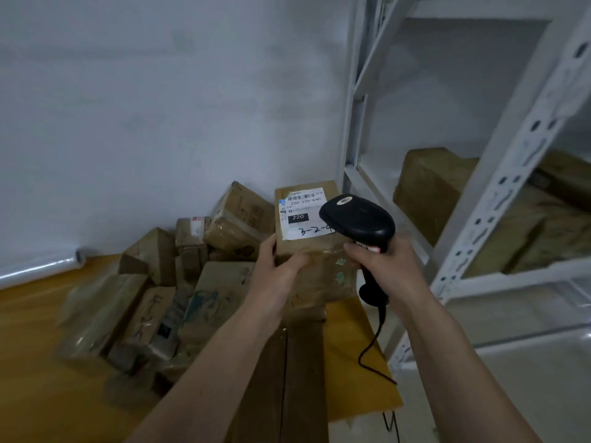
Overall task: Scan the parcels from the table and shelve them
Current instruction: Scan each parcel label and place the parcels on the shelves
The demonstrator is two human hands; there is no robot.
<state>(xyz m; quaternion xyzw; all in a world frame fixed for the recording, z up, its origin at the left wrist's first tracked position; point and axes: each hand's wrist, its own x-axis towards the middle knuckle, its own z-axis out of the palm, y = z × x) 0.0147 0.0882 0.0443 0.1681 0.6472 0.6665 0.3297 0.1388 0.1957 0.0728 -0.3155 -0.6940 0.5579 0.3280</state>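
Hands: left hand [281, 266] grips the near left edge of the held parcel [315, 247], thumb on top; right hand [382, 266] is curled round the scanner [358, 222] handle.
Held parcel: rectangular brown cardboard, glossy tape bands, raised above the bench [38, 362]; long axis runs away from the person, top face up.
Label [303, 215]: white paper, barcode at the far end, "220" printed, handwritten digits at the near edge.
Scanner: black moulded plastic, rounded head over the label's right corner, pointing left; cable [372, 343] hangs below.
Bench: yellow-brown surface carrying piled parcels [179, 282], taped cardboard, mixed angles.
Shelf [499, 187]: white perforated metal uprights, right side; brown parcels on it [431, 190].
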